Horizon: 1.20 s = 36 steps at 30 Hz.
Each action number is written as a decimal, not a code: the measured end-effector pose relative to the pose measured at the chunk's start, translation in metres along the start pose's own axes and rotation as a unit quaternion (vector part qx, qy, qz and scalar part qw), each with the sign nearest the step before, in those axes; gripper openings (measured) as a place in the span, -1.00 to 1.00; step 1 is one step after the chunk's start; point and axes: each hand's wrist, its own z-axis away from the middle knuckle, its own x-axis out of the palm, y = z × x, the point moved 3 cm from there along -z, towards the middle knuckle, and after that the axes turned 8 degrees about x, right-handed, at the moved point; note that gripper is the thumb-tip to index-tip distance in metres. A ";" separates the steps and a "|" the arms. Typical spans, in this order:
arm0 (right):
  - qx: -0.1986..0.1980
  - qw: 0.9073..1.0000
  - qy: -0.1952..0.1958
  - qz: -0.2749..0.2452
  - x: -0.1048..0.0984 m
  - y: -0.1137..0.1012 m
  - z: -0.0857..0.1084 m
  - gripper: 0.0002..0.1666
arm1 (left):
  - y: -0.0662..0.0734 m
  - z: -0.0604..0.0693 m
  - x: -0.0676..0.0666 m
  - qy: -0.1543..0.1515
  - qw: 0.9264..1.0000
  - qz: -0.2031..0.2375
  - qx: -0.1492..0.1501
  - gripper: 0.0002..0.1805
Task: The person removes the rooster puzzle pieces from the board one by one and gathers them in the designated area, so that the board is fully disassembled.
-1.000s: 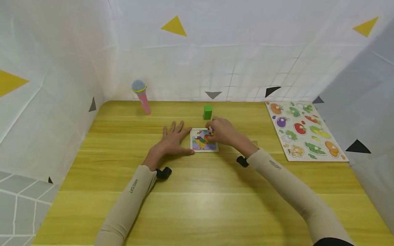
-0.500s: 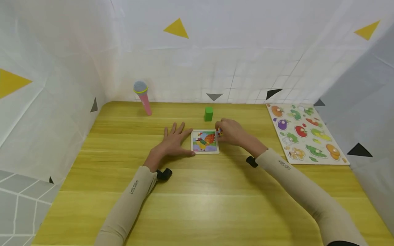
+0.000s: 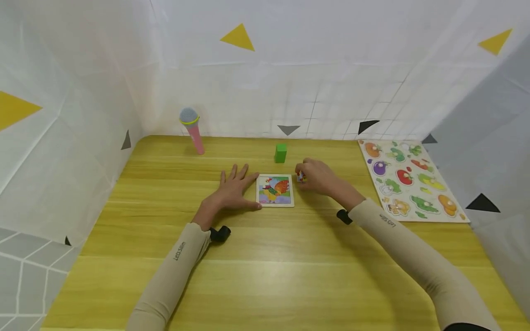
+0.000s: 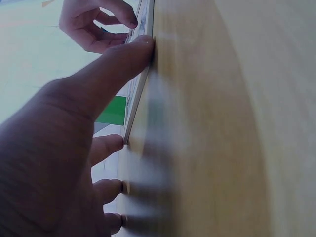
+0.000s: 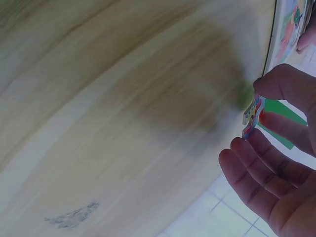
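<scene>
A small square picture puzzle with a light frame lies mid-table, showing a hen and a chick. My left hand rests spread on the table to its left, thumb and index fingertip touching the puzzle's left edge. To the right of the puzzle, my right hand pinches a small colourful puzzle piece between thumb and fingers. In the right wrist view the puzzle piece stands on edge between the fingertips, its other fingers loosely bent. Behind the puzzle stands a green block.
A pink toy microphone with a grey head is at the back left of the wooden table. At the right lies a white vegetable peg board. White sheeting encloses the back and sides.
My right hand has moved rightward from over the puzzle to beside it, carrying the puzzle piece. The left hand has stayed in place at the puzzle's left edge.
</scene>
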 end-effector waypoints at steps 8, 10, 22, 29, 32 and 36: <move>-0.004 1.000 -0.004 0.003 0.005 0.007 0.001 -0.56 | -0.002 0.001 -0.001 -0.003 1.000 0.002 0.003 0.17; -0.005 1.000 -0.006 0.001 0.006 0.008 0.001 -0.56 | -0.002 0.001 -0.001 -0.003 1.000 0.001 0.003 0.17; -0.010 1.000 -0.021 -0.005 0.002 0.006 0.000 -0.63 | -0.002 0.001 0.000 -0.004 1.000 0.003 0.001 0.17; -0.005 1.000 -0.026 -0.010 0.003 0.005 0.001 -0.66 | -0.001 0.002 -0.001 -0.007 1.000 0.005 0.001 0.17; -0.003 1.000 -0.024 -0.016 0.002 0.006 0.002 -0.67 | -0.001 0.002 -0.001 -0.006 1.000 0.006 0.002 0.16; -0.011 1.000 -0.008 -0.009 -0.002 0.003 0.003 -0.64 | 0.000 0.003 -0.002 -0.004 1.000 0.010 0.000 0.15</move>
